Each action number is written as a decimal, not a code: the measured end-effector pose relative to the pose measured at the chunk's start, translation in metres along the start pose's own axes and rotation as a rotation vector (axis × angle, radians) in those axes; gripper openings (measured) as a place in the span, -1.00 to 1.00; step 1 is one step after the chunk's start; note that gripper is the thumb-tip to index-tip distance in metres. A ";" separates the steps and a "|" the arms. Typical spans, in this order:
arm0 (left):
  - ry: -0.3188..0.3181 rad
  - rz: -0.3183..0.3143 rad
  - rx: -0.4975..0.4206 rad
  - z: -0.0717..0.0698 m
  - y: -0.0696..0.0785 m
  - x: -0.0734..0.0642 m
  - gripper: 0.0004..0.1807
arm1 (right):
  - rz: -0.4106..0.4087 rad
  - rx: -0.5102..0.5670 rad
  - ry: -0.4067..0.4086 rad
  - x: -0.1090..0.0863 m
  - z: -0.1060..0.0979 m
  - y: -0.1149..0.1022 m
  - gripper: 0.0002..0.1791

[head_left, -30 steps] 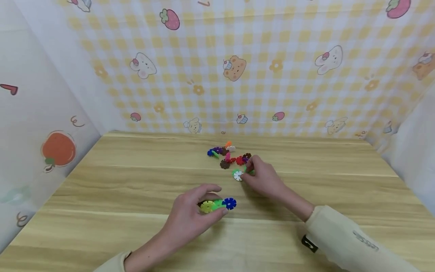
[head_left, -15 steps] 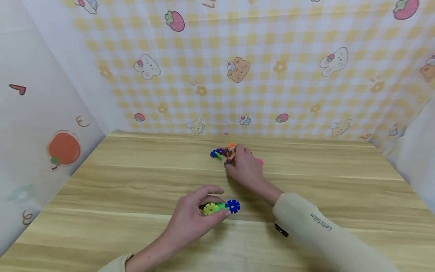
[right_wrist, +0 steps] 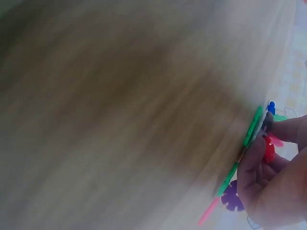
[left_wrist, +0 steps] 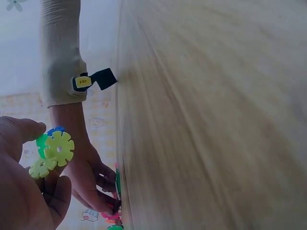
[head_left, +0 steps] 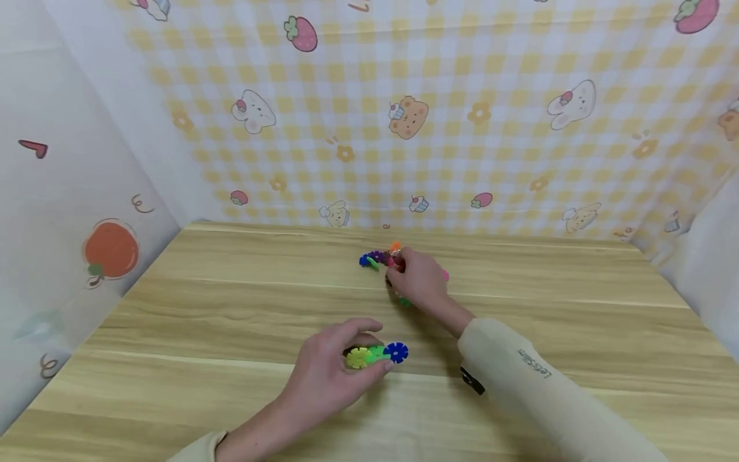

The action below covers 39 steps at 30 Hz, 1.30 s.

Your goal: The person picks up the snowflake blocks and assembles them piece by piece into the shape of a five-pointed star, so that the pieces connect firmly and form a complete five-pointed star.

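My left hand [head_left: 323,375] holds a short chain of notched plastic snowflake discs above the table, pinched between thumb and fingers. Its yellow disc [head_left: 356,358], green disc [head_left: 376,354] and blue disc [head_left: 397,352] line up in the head view; a second yellow disc [left_wrist: 42,168] shows in the left wrist view. Farther back, my right hand [head_left: 420,279] reaches down into the loose discs, fingers curled, with a dark snowflake disc [right_wrist: 267,121] at its thumb and fingertips. A red disc [right_wrist: 269,150] sits by those fingers. The hand hides part of the pile.
Around the right hand lie a blue disc [head_left: 364,260], a purple disc [head_left: 377,256], an orange disc [head_left: 395,246] and a pink disc [head_left: 446,274]. Green discs [right_wrist: 253,125] lie flat under it. The wooden table [head_left: 231,308] meets a checked cloth wall [head_left: 439,154] behind.
My right hand has left the white and green discs, moving left and back to the dark disc, where it lingers. The left hand keeps hold of its chain, nearly still.
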<state>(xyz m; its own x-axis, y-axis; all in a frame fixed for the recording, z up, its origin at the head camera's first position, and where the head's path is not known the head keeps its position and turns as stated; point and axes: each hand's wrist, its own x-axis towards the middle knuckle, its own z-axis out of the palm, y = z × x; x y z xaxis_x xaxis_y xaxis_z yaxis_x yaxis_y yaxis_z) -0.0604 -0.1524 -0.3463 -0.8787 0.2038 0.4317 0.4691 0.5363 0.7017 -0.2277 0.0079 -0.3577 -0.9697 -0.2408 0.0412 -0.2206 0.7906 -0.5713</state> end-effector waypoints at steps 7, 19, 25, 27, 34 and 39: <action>-0.022 -0.029 -0.008 -0.005 0.001 -0.001 -0.60 | -0.088 0.045 -0.003 -0.019 -0.027 0.009 -0.78; -0.048 -0.053 -0.039 -0.003 0.005 0.003 -0.68 | 0.038 0.708 -0.183 -0.093 -0.067 0.030 -0.81; -0.090 -0.060 -0.091 -0.001 0.007 0.006 -0.74 | 0.057 1.023 -0.368 -0.130 -0.067 0.038 -0.83; -0.096 -0.065 -0.096 -0.002 0.007 0.005 -0.75 | 0.054 1.086 -0.421 -0.137 -0.065 0.040 -0.83; -0.070 0.021 -0.065 0.000 0.006 0.004 -0.77 | 0.054 1.122 -0.465 -0.145 -0.062 0.043 -0.76; -0.052 0.070 -0.033 0.003 0.006 0.005 -0.77 | -0.011 0.984 -0.426 -0.147 -0.063 0.045 -0.77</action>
<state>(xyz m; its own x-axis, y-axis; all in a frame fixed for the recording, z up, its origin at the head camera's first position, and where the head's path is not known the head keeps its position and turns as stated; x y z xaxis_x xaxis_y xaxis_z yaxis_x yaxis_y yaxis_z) -0.0621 -0.1458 -0.3417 -0.8469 0.2824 0.4506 0.5311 0.4918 0.6900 -0.1013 0.1145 -0.3376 -0.8094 -0.5726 -0.1301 0.1370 0.0314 -0.9901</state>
